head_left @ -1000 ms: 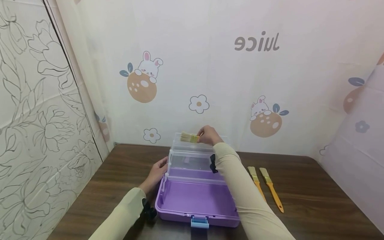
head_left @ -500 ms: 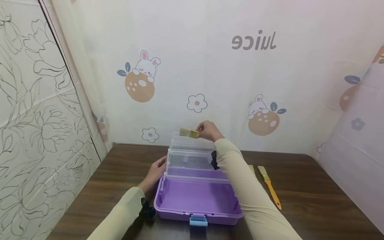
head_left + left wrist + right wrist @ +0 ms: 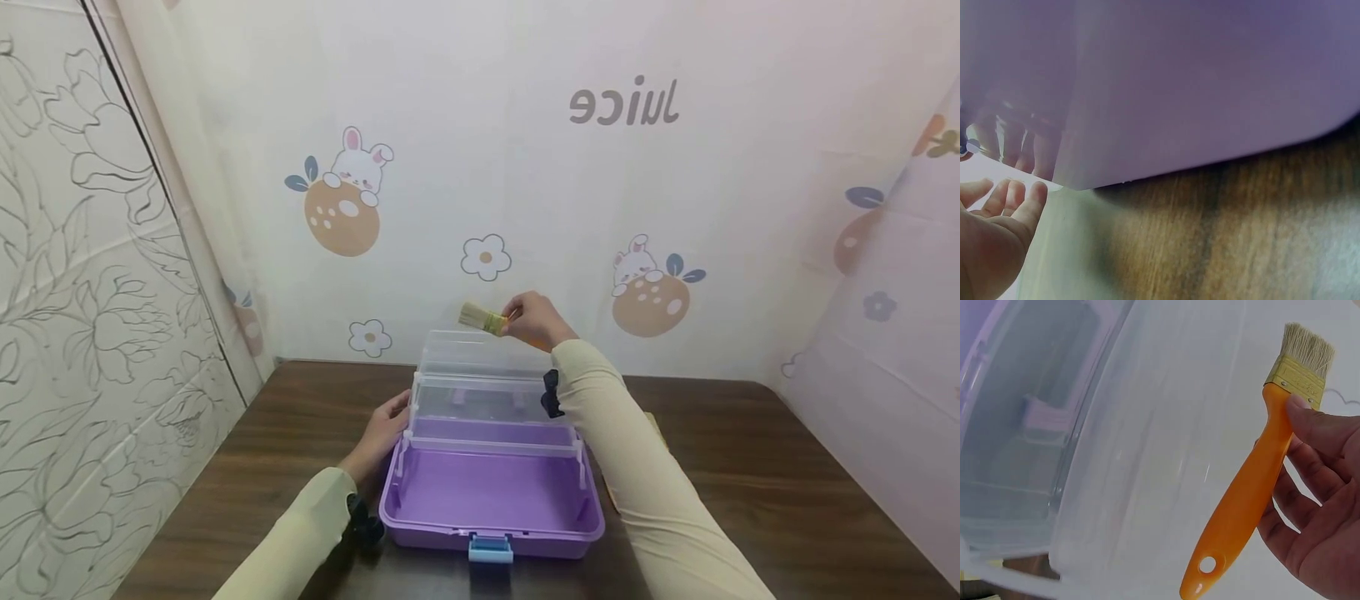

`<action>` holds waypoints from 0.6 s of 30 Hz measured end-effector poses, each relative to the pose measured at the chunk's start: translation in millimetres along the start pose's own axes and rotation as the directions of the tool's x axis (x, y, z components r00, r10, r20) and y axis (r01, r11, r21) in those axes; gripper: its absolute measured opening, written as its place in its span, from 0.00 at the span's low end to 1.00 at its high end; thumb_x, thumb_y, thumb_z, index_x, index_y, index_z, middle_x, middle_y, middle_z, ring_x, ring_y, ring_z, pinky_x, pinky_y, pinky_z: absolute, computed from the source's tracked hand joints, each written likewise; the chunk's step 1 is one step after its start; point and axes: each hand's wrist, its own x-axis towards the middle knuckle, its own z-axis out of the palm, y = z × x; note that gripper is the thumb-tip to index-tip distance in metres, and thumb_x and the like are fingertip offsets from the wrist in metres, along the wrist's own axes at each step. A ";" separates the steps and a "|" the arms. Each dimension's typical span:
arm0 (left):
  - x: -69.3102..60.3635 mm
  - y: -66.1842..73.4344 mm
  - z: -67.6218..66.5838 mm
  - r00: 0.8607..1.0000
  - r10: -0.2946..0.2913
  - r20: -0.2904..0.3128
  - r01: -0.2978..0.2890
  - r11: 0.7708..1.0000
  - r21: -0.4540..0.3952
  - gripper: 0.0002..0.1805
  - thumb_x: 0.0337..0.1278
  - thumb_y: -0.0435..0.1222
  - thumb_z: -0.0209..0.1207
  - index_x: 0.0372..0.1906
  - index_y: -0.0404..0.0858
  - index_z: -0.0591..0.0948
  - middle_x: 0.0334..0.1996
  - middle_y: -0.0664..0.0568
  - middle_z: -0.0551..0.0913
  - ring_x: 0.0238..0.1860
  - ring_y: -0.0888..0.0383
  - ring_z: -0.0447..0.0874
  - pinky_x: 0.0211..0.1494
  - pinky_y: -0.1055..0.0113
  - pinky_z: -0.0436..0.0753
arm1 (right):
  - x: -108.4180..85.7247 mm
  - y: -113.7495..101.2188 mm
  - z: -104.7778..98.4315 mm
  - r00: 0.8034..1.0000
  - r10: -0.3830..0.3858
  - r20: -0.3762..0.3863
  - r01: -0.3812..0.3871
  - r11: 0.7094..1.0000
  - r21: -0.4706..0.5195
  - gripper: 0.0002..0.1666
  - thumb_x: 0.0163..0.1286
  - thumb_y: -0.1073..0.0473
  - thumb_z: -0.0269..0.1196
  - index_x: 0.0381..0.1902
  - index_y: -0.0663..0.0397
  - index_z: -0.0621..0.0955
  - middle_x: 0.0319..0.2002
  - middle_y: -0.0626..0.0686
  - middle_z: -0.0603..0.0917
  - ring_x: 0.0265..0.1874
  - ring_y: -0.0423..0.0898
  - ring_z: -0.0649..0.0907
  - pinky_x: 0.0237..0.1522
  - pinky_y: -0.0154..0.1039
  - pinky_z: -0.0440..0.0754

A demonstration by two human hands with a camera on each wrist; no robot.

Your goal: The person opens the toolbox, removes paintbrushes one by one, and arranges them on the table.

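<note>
My right hand (image 3: 534,319) pinches a paintbrush (image 3: 1241,481) with an orange handle, a brassy ferrule and pale bristles. It is raised behind and above the clear lid of a purple plastic box (image 3: 423,537). In the right wrist view the thumb presses near the ferrule and the fingers lie behind the handle. The box stands with its clear lid (image 3: 476,354) tipped back. My left hand (image 3: 381,429) is at the box's back left side, fingers fairly straight; in the left wrist view the fingertips lie at the edge of the box, and whether they touch is unclear.
A light blue latch (image 3: 491,550) hangs at the box's front. Behind my right sleeve, small parts of a brush (image 3: 656,427) show on the dark wooden table (image 3: 750,467). A patterned curtain (image 3: 487,167) hangs along the back edge.
My right hand has lifted the paintbrush up and a little to the right, tilting it. The loose brushes on the table have become mostly hidden by the sleeve. The left hand stays by the box.
</note>
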 end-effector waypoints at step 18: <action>-0.3 -0.1 -0.9 1.000 -0.012 0.023 0.013 0.999 -0.036 0.28 0.69 0.36 0.51 0.68 0.25 0.62 0.62 0.30 0.68 0.60 0.40 0.70 0.61 0.52 0.72 | -18.4 32.8 -23.2 0.993 0.121 0.000 -0.119 0.980 0.162 0.18 0.61 0.65 0.66 0.47 0.68 0.78 0.40 0.60 0.82 0.34 0.49 0.80 0.31 0.42 0.81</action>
